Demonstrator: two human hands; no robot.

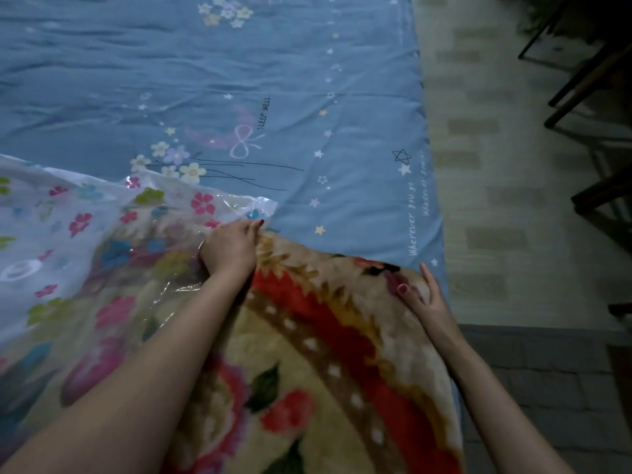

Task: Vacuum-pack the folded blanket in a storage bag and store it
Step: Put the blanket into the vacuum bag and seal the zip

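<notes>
Fleece in cream, red and brown, printed with large flowers: the folded blanket (318, 354) lies on a blue bed sheet (239, 80) at the near right corner of the bed. Its left portion sits inside the storage bag (68, 241), a clear plastic bag printed with small pink, green and blue flowers; its right portion remains outside the bag, uncovered. A white round valve (18, 270) shows on the bag's upper face, far left.

Left hand (232, 248): positioned at the bag's open edge, where plastic meets fleece. Fingers are curled and appear to pinch the bag's rim, though the transparent film makes the exact contact hard to confirm. The forearm crosses over the covered part of the blanket.

Right hand (422, 295): placed on the blanket's right end, near the bed's edge. Fingers are straight and together, thumb spread, palm pressing flat against the fleece; nothing is gripped.

Beyond the bed on the right is a pale patterned floor (496, 165), with dark furniture legs (581, 80) at the upper right.
</notes>
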